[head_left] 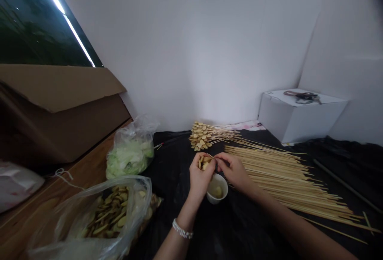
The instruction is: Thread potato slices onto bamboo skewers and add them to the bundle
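Observation:
Over a small white cup (213, 200), my two hands meet at the fingertips. Several pale yellow slices with brown edges, like potato slices (204, 162), sit in the closed fingers of my left hand (198, 178). My right hand (236, 172) is pinched on a thin wooden skewer (211, 156), mostly hidden by the fingers, that points at the slices. Inside the cup lies another slice (219, 192). Just beyond my hands, skewers with slices on their ends (200, 137) are piled up. Many bare skewers (281, 176) lie to the right of my right hand.
An open plastic bag (140, 228) of slices stands at front left. Behind it is a clear bag of pale green leaves (131, 158). A cardboard box (68, 120) is at far left, and a white box (302, 116) at back right. Black sheeting (176, 176) covers the surface.

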